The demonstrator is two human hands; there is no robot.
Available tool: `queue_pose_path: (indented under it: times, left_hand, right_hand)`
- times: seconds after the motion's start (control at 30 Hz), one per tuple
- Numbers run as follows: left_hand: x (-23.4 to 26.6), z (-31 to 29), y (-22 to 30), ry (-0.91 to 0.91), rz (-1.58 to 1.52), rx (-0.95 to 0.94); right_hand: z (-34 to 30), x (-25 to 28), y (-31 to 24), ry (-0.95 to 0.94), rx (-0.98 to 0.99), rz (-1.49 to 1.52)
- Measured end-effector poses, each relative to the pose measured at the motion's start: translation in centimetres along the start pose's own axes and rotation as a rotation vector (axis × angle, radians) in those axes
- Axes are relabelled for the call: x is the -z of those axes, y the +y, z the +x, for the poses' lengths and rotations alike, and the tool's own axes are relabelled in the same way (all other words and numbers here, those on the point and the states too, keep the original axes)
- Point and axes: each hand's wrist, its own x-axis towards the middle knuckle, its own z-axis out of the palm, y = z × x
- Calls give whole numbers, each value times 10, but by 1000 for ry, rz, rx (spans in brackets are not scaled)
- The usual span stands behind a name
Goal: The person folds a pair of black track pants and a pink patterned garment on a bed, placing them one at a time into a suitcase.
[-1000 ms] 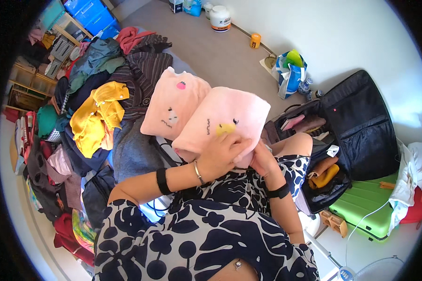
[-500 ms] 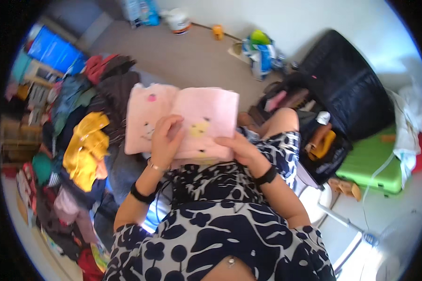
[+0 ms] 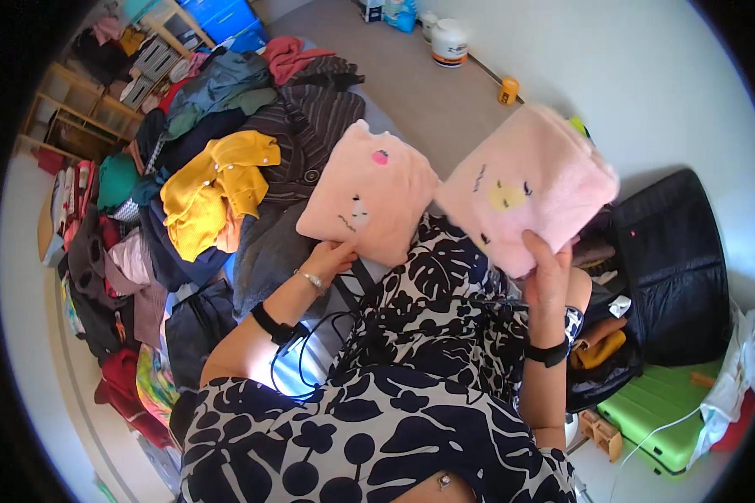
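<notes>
A pink plush cushion (image 3: 373, 194) with an embroidered face, a small bright pink patch and a scalloped top edge is tilted above my lap. My left hand (image 3: 334, 258) pinches its lower edge. To its right is a folded pink fleece piece (image 3: 538, 180), thick with layers, bearing a yellow patch and stitched marks. My right hand (image 3: 549, 267) grips its lower edge, thumb in front and fingers behind. The two pink pieces meet near the middle; whether they are joined there I cannot tell.
A heap of clothes lies at left, with a yellow garment (image 3: 218, 193) and a dark striped garment (image 3: 315, 134) on it. An open black suitcase (image 3: 675, 260) and a green case (image 3: 663, 415) are at right. A white bucket (image 3: 450, 42) stands by the wall.
The right-hand pink piece has been lifted and tilted up to the right by my right hand. My left hand has gone from the middle to the cushion's lower edge. The view has shifted.
</notes>
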Motion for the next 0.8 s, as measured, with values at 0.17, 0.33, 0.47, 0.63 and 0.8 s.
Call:
queue_pose_path:
  times: [0.17, 0.33, 0.47, 0.63, 0.8]
  left_hand:
    - [-9, 17, 1, 21, -291, 73]
    - [-17, 57, -30, 127, -632, -66]
    - [-13, 90, -57, 35, -536, -368]
    - [-16, 57, -32, -113, -893, -102]
    - [-23, 29, -5, 37, -841, -68]
  right_hand:
    - [15, -37, -31, -8, 87, -142]
    - [26, -59, -46, -177, -58, 13]
    - [74, -75, -21, -543, -360, -45]
    - [109, -124, 78, -833, -108, -392]
    - [49, -137, 113, -782, 735, -1250]
